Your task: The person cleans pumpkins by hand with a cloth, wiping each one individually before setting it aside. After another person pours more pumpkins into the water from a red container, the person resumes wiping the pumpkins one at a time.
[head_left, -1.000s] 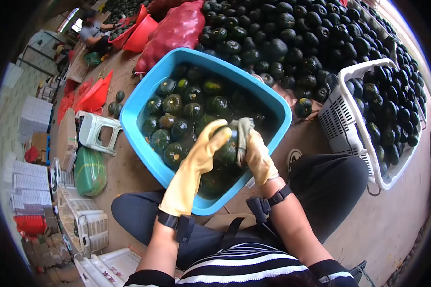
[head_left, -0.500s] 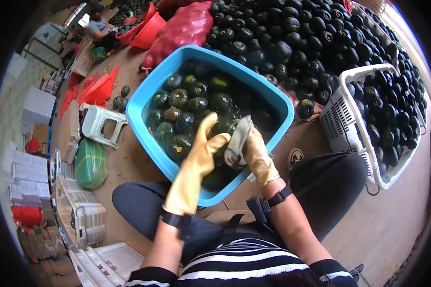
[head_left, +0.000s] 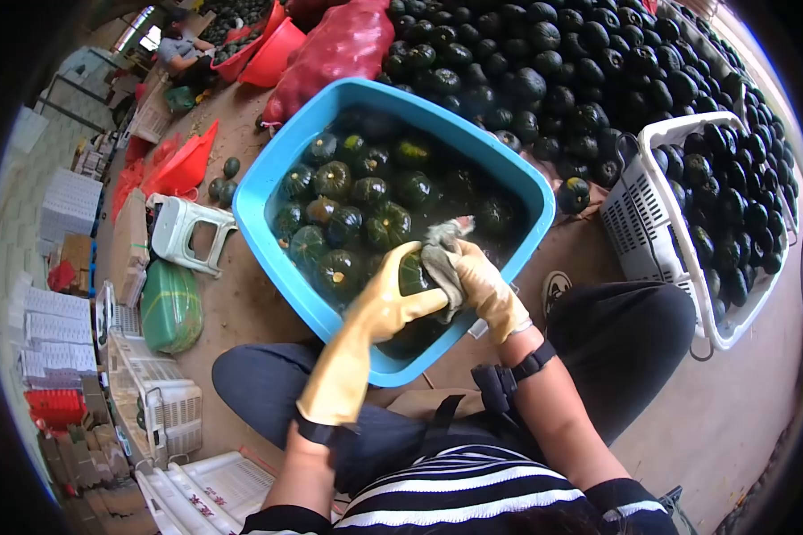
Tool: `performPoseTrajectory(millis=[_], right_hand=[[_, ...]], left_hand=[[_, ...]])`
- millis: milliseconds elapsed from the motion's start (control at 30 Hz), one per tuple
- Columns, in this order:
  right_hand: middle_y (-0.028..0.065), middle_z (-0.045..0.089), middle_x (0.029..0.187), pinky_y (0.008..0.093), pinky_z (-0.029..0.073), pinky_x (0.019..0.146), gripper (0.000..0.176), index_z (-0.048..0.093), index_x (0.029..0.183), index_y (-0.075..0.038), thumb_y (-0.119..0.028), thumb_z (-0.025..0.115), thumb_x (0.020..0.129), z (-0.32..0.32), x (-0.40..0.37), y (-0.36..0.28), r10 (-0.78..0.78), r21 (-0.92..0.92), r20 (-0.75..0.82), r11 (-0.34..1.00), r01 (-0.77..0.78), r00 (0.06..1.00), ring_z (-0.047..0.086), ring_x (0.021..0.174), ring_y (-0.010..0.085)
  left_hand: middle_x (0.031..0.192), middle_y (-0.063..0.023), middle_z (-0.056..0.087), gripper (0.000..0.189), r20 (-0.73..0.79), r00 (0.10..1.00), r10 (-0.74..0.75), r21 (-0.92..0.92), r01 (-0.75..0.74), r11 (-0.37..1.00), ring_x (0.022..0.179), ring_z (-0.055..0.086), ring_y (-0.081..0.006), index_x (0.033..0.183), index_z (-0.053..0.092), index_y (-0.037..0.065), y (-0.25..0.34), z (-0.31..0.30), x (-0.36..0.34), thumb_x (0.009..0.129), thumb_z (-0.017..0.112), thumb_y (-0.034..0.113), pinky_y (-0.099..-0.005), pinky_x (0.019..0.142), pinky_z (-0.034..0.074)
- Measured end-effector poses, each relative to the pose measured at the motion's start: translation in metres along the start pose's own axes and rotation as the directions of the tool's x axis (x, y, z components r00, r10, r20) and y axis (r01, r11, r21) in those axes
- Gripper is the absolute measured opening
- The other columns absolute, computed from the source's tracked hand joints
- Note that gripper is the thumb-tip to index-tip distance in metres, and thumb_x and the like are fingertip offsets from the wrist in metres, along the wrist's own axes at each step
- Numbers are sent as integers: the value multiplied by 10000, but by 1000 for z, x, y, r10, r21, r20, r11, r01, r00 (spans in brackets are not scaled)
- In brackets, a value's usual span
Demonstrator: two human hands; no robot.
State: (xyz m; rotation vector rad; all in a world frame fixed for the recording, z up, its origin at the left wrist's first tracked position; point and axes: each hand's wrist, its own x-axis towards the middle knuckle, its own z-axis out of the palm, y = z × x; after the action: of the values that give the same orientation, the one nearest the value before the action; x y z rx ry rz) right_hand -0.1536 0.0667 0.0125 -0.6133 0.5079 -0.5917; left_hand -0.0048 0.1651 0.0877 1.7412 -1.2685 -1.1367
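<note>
A blue tub (head_left: 256, 183) of water stands between my knees, with several dark green kabocha squashes (head_left: 333, 180) floating in it. My left hand (head_left: 379, 303), in a yellow rubber glove, grips one small green squash (head_left: 412, 275) between thumb and fingers above the water. In my right hand (head_left: 491, 292), also gloved, is a wet grey cloth (head_left: 441, 259) pressed against that squash's right side. The cloth and gloves cover much of the held squash.
Behind the tub lies a large heap of squashes (head_left: 544, 80) beside a red mesh sack (head_left: 335, 53). A white crate (head_left: 638, 209) full of squashes stands at right. To the left are a white stool (head_left: 186, 234), a green bundle (head_left: 171, 308) and red basins (head_left: 272, 58). Another person (head_left: 180, 55) sits far left.
My left hand has gone from an open grasp beside the cloth to a hold on a squash. The cloth in my right hand now lies against this squash.
</note>
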Motion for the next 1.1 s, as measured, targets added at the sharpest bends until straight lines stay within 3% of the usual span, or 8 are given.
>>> performPoseTrajectory(millis=[167,267,367,600,667,800,867,1100], right_hand=[[13,709,959,233,518,738,233,698,1125,-35,-210,692,971,9,2,6,-137,105,-116,983,149,984,628,834,67],[89,693,1003,288,527,791,328,635,1229,-31,-202,665,950,23,-6,16,-333,-652,-219,749,116,917,637,915,114],[59,664,1174,318,520,936,506,564,1333,-50,-179,768,888,17,1,19,-229,37,25,973,228,973,630,1044,142],[102,723,1004,350,587,806,404,669,1079,-64,-452,570,1028,3,-2,-7,-59,667,106,745,-27,993,702,883,225],[93,723,976,345,585,790,417,671,1042,-77,-480,566,1025,7,-5,-10,-15,712,57,702,-30,998,698,857,222],[88,723,978,388,568,789,398,679,1033,-102,-481,555,1027,16,-16,-24,-94,448,-288,866,221,953,686,879,235],[56,690,926,350,529,748,305,661,1026,-82,-372,568,1040,-9,-1,-14,-413,-366,-275,880,303,868,643,828,178],[66,609,995,291,492,804,249,613,1146,-34,-256,586,1037,29,3,5,-460,-229,-451,888,399,765,579,923,154]], left_hand=[[1308,-95,635,477,43,988,149,-259,-133,957,1173,578,-159,1412,539,15,4,-20,19,1018,645,263,-320,1027,446],[1152,-80,717,418,-262,962,74,222,-14,975,1098,655,-200,1207,702,63,13,-8,38,1103,400,331,-340,958,487],[1002,-65,745,404,-260,937,232,350,-132,928,1000,684,-185,1095,738,51,13,6,47,1092,422,302,-329,919,506],[1032,-158,751,440,-109,992,66,-617,-119,778,914,704,-186,1192,682,-14,32,29,69,1083,443,338,-310,830,560],[946,-160,749,412,-363,876,318,-175,-400,900,826,711,-183,1176,667,-42,7,31,88,1092,432,287,-304,772,565],[1270,-180,622,647,-239,762,602,365,-504,783,1113,632,-269,1439,433,-37,26,64,36,910,737,177,-398,972,520],[1452,-193,483,984,-322,826,462,314,-367,876,1274,536,-283,1573,198,10,18,79,14,826,820,157,-414,1075,461],[1292,-115,565,970,-52,997,-55,-659,7,752,1126,609,-215,1591,268,200,17,11,19,790,779,5,-385,901,574]])
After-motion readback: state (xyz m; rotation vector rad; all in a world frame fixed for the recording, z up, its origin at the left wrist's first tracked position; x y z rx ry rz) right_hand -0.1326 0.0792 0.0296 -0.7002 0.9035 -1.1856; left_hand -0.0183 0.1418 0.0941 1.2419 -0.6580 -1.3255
